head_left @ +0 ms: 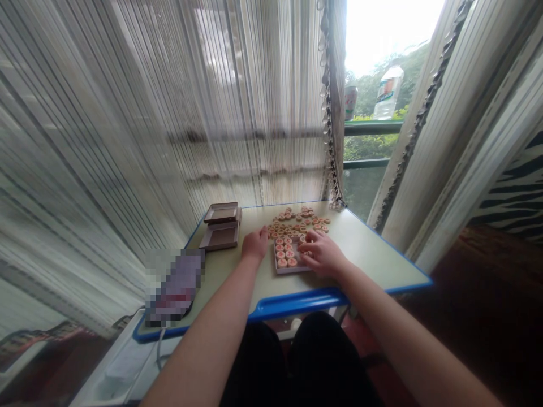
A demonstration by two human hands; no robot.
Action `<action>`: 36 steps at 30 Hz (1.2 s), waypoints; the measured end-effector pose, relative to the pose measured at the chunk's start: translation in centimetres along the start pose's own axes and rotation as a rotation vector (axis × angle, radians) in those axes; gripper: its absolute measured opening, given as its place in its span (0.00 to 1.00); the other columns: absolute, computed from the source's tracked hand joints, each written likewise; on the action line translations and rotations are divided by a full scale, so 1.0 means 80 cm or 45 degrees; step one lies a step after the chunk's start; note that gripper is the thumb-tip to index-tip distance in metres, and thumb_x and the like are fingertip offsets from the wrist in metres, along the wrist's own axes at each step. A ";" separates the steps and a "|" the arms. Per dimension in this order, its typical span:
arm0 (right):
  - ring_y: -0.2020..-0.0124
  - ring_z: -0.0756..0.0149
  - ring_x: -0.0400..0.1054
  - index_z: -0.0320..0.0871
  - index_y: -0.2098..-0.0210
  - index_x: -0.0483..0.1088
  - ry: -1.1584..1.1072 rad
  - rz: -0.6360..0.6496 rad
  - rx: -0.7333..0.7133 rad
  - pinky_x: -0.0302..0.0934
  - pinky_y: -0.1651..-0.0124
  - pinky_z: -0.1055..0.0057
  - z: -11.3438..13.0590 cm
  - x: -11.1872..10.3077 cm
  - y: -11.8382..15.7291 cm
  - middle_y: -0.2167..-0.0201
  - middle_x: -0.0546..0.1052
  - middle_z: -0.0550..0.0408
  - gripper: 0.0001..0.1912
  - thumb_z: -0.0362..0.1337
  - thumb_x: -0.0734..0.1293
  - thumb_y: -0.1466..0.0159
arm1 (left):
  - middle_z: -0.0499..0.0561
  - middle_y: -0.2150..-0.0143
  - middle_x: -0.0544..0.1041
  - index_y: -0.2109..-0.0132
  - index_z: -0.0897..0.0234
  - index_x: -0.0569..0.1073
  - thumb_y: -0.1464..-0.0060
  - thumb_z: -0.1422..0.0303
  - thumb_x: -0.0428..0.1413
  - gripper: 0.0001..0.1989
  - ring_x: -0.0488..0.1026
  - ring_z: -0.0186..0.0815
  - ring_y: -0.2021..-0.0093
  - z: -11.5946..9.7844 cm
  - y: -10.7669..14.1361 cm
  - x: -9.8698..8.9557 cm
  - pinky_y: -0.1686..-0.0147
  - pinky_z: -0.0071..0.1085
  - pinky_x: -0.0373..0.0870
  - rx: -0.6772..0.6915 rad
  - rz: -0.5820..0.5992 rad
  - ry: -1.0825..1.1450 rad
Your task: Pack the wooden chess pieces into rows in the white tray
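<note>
A shallow open box (293,271) sits near the table's front edge. Round Chinese chess pieces (287,254) with red characters lie in rows in its left part. My right hand (322,252) reaches over the box's right side, fingers bent around a piece there and partly hiding it. My left hand (255,243) rests just left of the box, its fingers closed near the edge of the loose pieces. Whatever it holds, if anything, is hidden. Behind the box, many more loose pieces (297,215) are scattered, some bunched close to both hands.
Two shallow trays, a rear tray (221,212) and a front tray (219,236), stand at the table's left. A blurred-out flat object (178,288) lies at the left front corner. The table (377,260) has a blue edge. Curtains (263,113) hang behind; a bottle (388,93) and can (350,102) stand outside.
</note>
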State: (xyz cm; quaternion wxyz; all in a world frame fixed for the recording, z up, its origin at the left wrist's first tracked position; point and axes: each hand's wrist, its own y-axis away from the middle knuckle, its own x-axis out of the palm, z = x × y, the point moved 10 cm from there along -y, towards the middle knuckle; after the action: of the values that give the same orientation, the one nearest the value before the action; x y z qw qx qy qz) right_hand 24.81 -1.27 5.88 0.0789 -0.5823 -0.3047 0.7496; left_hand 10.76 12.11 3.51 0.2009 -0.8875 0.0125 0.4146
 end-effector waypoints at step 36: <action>0.62 0.60 0.57 0.44 0.71 0.73 0.184 0.097 -0.028 0.52 0.58 0.65 0.007 0.001 0.009 0.69 0.67 0.50 0.09 0.34 0.61 0.46 | 0.55 0.72 0.77 0.70 0.65 0.76 0.42 0.54 0.38 0.27 0.73 0.37 0.69 -0.005 0.000 0.005 0.73 0.29 0.60 0.033 0.026 -0.008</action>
State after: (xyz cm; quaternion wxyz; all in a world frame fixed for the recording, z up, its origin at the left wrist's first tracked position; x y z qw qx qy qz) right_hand 24.47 -2.02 5.47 0.0658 -0.6468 -0.2840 0.7048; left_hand 11.30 12.00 3.43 0.2083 -0.8832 0.0264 0.4194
